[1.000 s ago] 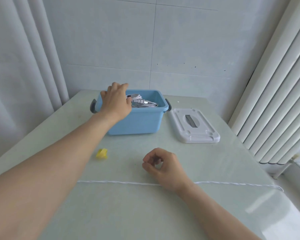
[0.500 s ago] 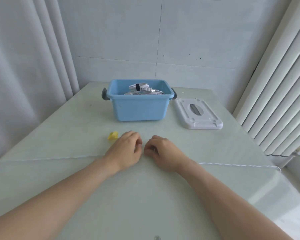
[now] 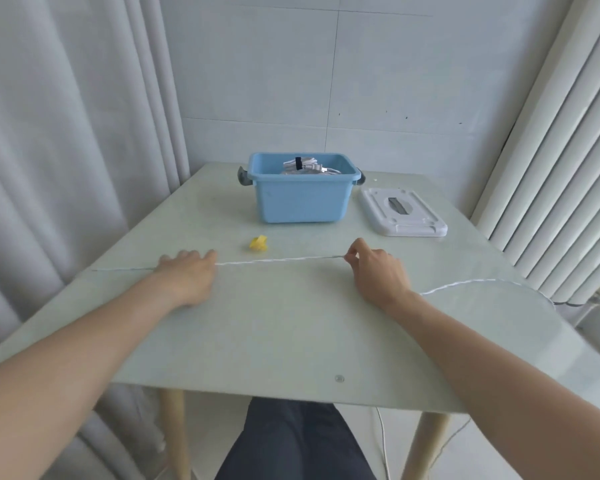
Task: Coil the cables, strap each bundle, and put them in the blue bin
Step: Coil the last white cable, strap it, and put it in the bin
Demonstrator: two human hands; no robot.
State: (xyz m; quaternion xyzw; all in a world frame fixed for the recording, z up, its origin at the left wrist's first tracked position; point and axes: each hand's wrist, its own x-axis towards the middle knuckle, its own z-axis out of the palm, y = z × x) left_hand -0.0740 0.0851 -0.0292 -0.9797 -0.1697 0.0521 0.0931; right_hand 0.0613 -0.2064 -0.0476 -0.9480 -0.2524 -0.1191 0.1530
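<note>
A thin white cable [image 3: 278,260] lies stretched across the pale green glass desk [image 3: 291,323], between both hands. The right hand [image 3: 374,271] pinches it between thumb and forefinger. The left hand [image 3: 187,271] lies palm down on the cable; whether its grip is closed on it I cannot tell. The blue plastic bin [image 3: 300,199] behind holds strapped white bundles [image 3: 303,165], partly hidden by its wall.
</note>
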